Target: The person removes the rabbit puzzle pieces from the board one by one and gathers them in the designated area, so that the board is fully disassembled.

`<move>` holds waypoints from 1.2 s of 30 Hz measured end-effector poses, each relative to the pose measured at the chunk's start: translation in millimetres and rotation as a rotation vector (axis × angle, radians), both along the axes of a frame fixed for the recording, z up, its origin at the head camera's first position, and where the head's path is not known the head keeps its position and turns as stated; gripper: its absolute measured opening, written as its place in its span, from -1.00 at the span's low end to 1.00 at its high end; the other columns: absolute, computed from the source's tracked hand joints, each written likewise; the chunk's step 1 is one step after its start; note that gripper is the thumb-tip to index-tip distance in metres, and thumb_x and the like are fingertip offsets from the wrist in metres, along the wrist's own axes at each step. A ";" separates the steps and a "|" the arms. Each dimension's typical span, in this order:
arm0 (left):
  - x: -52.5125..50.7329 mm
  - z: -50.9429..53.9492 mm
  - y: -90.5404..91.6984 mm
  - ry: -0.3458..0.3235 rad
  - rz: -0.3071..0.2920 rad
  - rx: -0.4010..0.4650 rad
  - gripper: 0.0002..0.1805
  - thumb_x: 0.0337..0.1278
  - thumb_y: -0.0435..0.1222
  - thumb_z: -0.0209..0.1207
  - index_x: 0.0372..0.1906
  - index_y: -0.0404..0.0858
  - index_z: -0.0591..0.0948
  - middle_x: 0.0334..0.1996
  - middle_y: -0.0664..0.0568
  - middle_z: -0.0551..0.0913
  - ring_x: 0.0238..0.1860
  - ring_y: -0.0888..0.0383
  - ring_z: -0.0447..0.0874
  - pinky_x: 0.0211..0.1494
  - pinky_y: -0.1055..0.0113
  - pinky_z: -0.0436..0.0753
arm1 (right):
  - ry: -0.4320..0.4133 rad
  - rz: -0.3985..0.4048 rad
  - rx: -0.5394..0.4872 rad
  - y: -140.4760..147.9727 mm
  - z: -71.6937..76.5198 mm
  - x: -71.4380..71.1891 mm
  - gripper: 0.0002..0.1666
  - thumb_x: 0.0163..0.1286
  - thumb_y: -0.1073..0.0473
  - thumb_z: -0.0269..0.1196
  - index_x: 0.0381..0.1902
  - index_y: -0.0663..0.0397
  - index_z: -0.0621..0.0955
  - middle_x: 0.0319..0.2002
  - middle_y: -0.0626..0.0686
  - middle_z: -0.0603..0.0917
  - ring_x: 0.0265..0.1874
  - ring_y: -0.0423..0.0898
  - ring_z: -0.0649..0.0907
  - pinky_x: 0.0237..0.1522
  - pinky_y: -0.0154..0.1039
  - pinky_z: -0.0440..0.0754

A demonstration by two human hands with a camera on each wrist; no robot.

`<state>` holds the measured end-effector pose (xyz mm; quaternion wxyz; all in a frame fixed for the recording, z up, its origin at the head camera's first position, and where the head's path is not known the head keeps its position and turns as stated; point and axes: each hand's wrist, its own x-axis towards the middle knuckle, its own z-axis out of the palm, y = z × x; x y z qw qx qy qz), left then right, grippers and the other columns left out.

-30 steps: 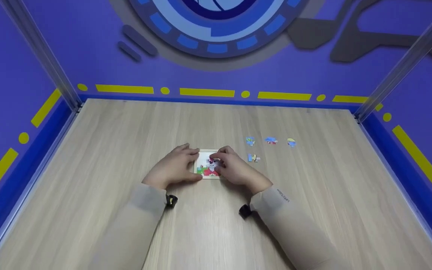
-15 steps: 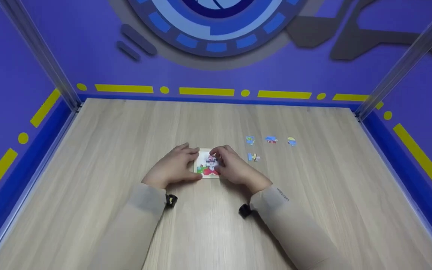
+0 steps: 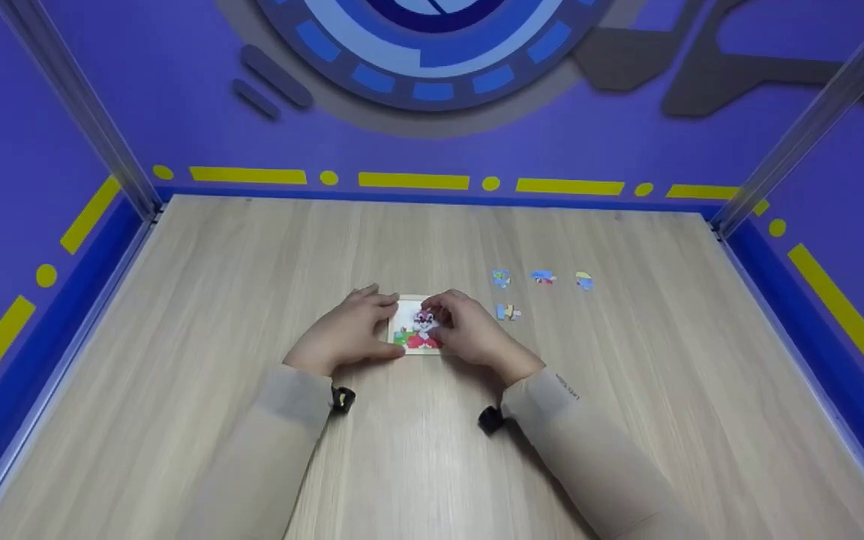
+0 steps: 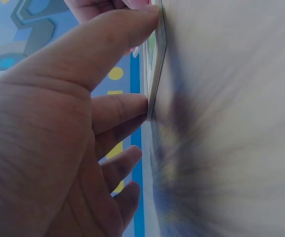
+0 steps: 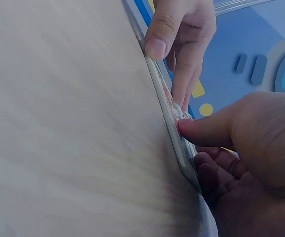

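We see a pale wood-grain surface (image 3: 252,255) between blue-violet walls (image 3: 147,82); yellow dashes (image 3: 413,181) run low along them, a large blue ring (image 3: 433,62) marks the back, and metal posts (image 3: 76,97) line the far corners.

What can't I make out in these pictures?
Head view: the right part of the puzzle, hidden by the right hand.
Head view: fine details on the four loose pieces, too small.
Head view: the sleeve lettering, too small to read.
Head view: the top of the round wall picture, cut off by the upper edge.
Left wrist view: most of the puzzle's face, seen nearly edge-on and partly behind the left hand.
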<state>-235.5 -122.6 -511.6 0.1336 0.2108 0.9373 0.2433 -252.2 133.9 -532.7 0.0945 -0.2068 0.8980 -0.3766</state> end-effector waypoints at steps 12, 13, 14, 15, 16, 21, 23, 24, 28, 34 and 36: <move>-0.1 -2.5 -1.1 -0.016 0.024 0.008 0.01 0.34 0.10 0.56 0.71 -0.26 0.45 0.80 0.02 0.34 0.91 -0.17 -0.02 0.93 -0.14 0.17 | -0.018 0.024 -0.009 1.3 3.9 -1.4 -0.54 0.67 0.26 0.35 0.45 0.08 0.69 0.18 0.10 0.71 0.10 0.00 0.71 0.27 0.03 0.74; 0.5 -2.5 -0.3 -0.019 0.026 0.010 0.01 0.34 0.10 0.56 0.71 -0.26 0.45 0.80 0.02 0.34 0.91 -0.18 -0.02 0.93 -0.15 0.17 | -0.025 0.026 -0.013 2.5 4.8 -0.7 -0.55 0.67 0.27 0.34 0.45 0.08 0.69 0.19 0.09 0.71 0.10 0.00 0.71 0.28 0.02 0.73; 1.0 -2.7 0.4 -0.023 0.026 0.012 0.01 0.33 0.10 0.56 0.71 -0.27 0.45 0.80 0.01 0.34 0.91 -0.18 -0.02 0.93 -0.16 0.16 | -0.029 0.029 -0.018 3.9 4.9 -0.3 -0.55 0.67 0.28 0.33 0.45 0.08 0.70 0.19 0.10 0.71 0.10 -0.01 0.71 0.27 0.02 0.73; 1.4 -2.8 1.1 -0.025 0.026 0.012 0.01 0.33 0.10 0.56 0.71 -0.27 0.45 0.80 0.01 0.34 0.91 -0.18 -0.02 0.93 -0.16 0.16 | -0.040 0.029 -0.026 5.3 5.6 0.4 -0.55 0.67 0.30 0.33 0.44 0.08 0.70 0.19 0.10 0.71 0.10 -0.01 0.70 0.27 0.02 0.73; 1.8 -2.9 1.7 -0.028 0.025 0.013 0.01 0.33 0.10 0.56 0.71 -0.27 0.45 0.80 0.01 0.34 0.91 -0.19 -0.02 0.93 -0.16 0.15 | -0.049 0.030 -0.035 6.6 6.4 1.1 -0.55 0.67 0.30 0.32 0.45 0.08 0.70 0.19 0.10 0.71 0.11 -0.01 0.70 0.27 0.01 0.72; 2.9 -4.0 2.1 -0.023 0.030 0.012 -0.01 0.33 0.08 0.57 0.70 -0.29 0.46 0.80 0.00 0.36 0.90 -0.19 0.00 0.94 -0.15 0.15 | -0.098 0.048 -0.110 14.5 13.2 3.6 -0.52 0.68 0.34 0.30 0.48 0.11 0.68 0.27 0.11 0.71 0.20 0.05 0.70 0.34 0.07 0.73; 2.7 -4.4 2.2 -0.022 0.027 0.015 -0.01 0.33 0.07 0.57 0.69 -0.30 0.47 0.79 -0.01 0.36 0.90 -0.19 0.00 0.94 -0.14 0.14 | -0.112 0.051 -0.131 20.9 16.8 4.4 -0.50 0.68 0.35 0.29 0.50 0.10 0.67 0.30 0.09 0.71 0.24 0.07 0.69 0.40 0.11 0.71; 2.6 -4.4 2.2 -0.022 0.025 0.017 -0.01 0.33 0.07 0.57 0.69 -0.30 0.47 0.79 -0.01 0.36 0.90 -0.19 0.00 0.94 -0.15 0.14 | -0.112 0.053 -0.133 25.0 18.8 4.5 -0.49 0.68 0.35 0.29 0.51 0.10 0.66 0.32 0.08 0.70 0.26 0.07 0.68 0.43 0.12 0.69; 1.6 -3.0 2.7 -0.024 0.020 0.021 -0.01 0.33 0.07 0.57 0.69 -0.30 0.46 0.79 -0.01 0.36 0.91 -0.19 -0.01 0.95 -0.14 0.11 | -0.085 0.046 -0.115 44.9 27.8 5.1 -0.47 0.69 0.34 0.28 0.53 0.07 0.65 0.34 0.06 0.71 0.30 0.10 0.66 0.46 0.16 0.66; 0.4 -0.4 2.3 -0.023 0.016 0.013 -0.02 0.34 0.04 0.56 0.70 -0.29 0.46 0.79 0.00 0.36 0.91 -0.19 -0.02 0.95 -0.14 0.09 | -0.021 0.022 -0.065 78.6 39.8 6.4 -0.48 0.67 0.32 0.32 0.51 0.10 0.66 0.32 0.10 0.74 0.26 0.12 0.68 0.39 0.17 0.69; 0.8 0.9 1.8 -0.027 0.017 0.014 -0.03 0.35 0.03 0.56 0.70 -0.30 0.46 0.80 0.01 0.36 0.91 -0.20 -0.02 0.95 -0.15 0.10 | 0.012 0.018 -0.056 89.7 41.9 6.3 -0.49 0.65 0.33 0.33 0.49 0.12 0.67 0.30 0.13 0.75 0.24 0.14 0.69 0.35 0.16 0.69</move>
